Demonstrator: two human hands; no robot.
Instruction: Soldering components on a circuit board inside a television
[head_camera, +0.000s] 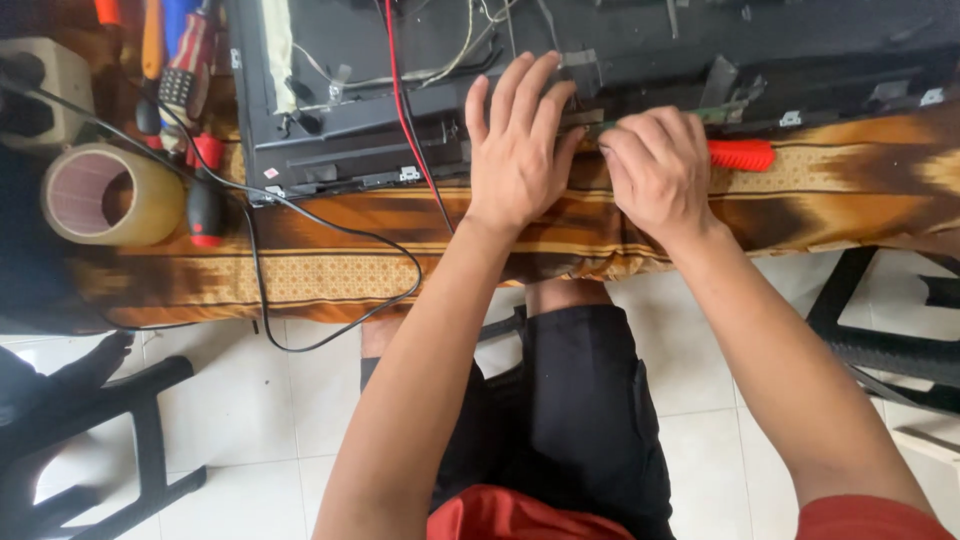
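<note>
**Two hands at the edge of an opened black chassis**

Both hands work at the near edge of a flat black electronic chassis (600, 60), which lies on a surface draped in a brown and orange patterned cloth (330, 275). The far side of the chassis runs off the top of the frame, so its full shape cannot be made out.

The left hand (515, 150) lies palm down on the chassis edge, fingers (520, 95) released and spread flat, grasping nothing. The right hand (655, 170) is clenched around a screwdriver with a red handle (742, 155); only the handle's end shows past the knuckles, and a thin sliver of shaft points toward the left hand. The tip is hidden between the two hands, so what it touches cannot be told.

A red wire (405, 110) and a black cable (300, 215) cross the chassis and trail over the cloth; the cable loops off the surface's edge. At the left stands a roll of clear packing tape (105, 195), with red-and-black tools (200, 190) beside it, their upper ends cut off. A pale box (45, 90) sits partly out of view in the corner.
</note>
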